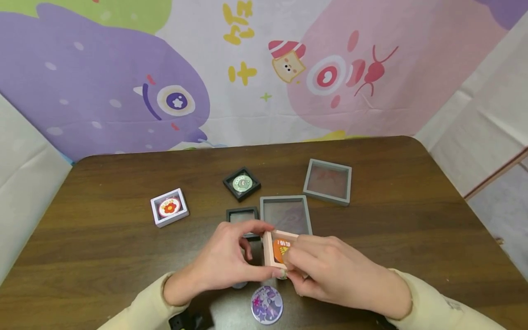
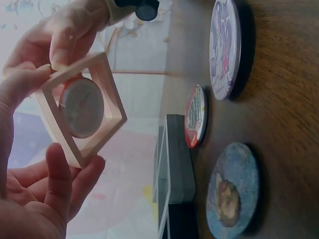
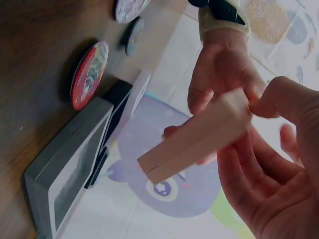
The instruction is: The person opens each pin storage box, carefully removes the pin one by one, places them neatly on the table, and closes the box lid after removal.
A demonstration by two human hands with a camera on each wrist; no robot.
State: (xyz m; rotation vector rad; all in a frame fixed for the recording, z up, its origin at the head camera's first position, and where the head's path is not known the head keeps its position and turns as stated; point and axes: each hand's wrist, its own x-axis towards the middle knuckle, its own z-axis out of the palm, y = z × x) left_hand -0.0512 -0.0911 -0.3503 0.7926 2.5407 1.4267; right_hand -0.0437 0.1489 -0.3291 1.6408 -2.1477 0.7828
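Note:
A small pale pink square display frame [image 1: 267, 252] is held up over the near middle of the table. An orange round badge [image 1: 280, 250] with yellow and white print sits inside it; the left wrist view shows the plain back of the badge [image 2: 82, 108] through the frame. My left hand [image 1: 224, 256] grips the frame's left side between thumb and fingers. At the opposite side, my right hand [image 1: 338, 270] holds the frame with curled fingers, partly covering the badge. From the right wrist, the frame [image 3: 199, 137] appears edge-on and slightly blurred.
On the table below lie a purple badge [image 1: 266, 305], a red-rimmed badge [image 2: 196, 117] and a blue badge [image 2: 233, 191]. Beyond are grey frames [image 1: 284, 198] [image 1: 327, 200], a black frame [image 1: 242, 210], a black frame with a green badge [image 1: 242, 183], and a white frame with a flower badge [image 1: 169, 207].

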